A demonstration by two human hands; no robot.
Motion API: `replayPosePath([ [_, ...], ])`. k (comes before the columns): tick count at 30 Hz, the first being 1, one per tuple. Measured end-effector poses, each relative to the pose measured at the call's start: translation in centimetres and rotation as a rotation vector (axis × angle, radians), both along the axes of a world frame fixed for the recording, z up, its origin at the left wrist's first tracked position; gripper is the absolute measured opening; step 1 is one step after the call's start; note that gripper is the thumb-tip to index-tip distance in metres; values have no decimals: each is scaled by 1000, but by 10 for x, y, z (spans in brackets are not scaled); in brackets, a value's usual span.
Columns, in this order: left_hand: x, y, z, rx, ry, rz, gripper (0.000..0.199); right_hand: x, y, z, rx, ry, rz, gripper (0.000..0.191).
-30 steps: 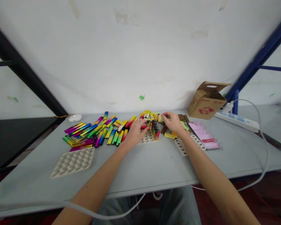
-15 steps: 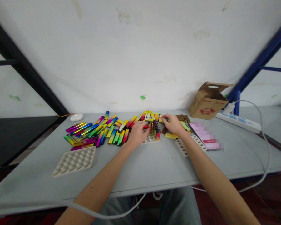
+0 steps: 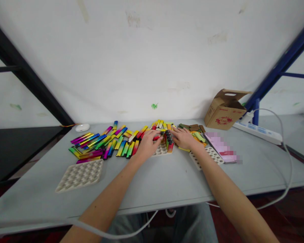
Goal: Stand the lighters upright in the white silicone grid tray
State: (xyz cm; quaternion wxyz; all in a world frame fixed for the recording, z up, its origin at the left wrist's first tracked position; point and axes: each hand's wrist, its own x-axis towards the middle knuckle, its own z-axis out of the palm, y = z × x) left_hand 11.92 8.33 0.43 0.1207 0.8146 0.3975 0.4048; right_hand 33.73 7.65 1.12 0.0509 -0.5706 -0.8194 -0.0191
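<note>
Both hands are at the middle of a grey table (image 3: 152, 179). My left hand (image 3: 148, 145) curls over a red stick (image 3: 156, 138) at its fingertips, partly hiding it. Just to its right, a cream holed tray (image 3: 162, 150) carries a row of upright gradient sticks with dark tops (image 3: 168, 141). My right hand (image 3: 183, 138) lies flat with fingers spread, its tips close beside that row. Nothing shows in it. A loose heap of rainbow metallic sticks (image 3: 108, 143) spreads left of my left hand, and yellow and brown sticks (image 3: 192, 131) lie beyond my right hand.
A second holed tray (image 3: 78, 174) sits at the front left, and a third (image 3: 205, 156) lies right of my right wrist. Further right are a pixelated pink booklet (image 3: 221, 148), a cardboard box (image 3: 225, 113), and a power strip (image 3: 255, 133) with a white cable.
My right hand has slid left and flattened, closer to the upright sticks. My left hand has shifted slightly right toward the tray.
</note>
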Motion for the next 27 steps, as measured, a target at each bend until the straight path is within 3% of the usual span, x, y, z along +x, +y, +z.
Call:
replayPosePath([
  [18, 1, -1, 1, -12, 93, -6, 11, 0, 3, -5, -6, 50, -34, 51],
  [27, -12, -5, 7, -37, 222, -17, 26, 2, 3, -8, 20, 90, -24, 50],
])
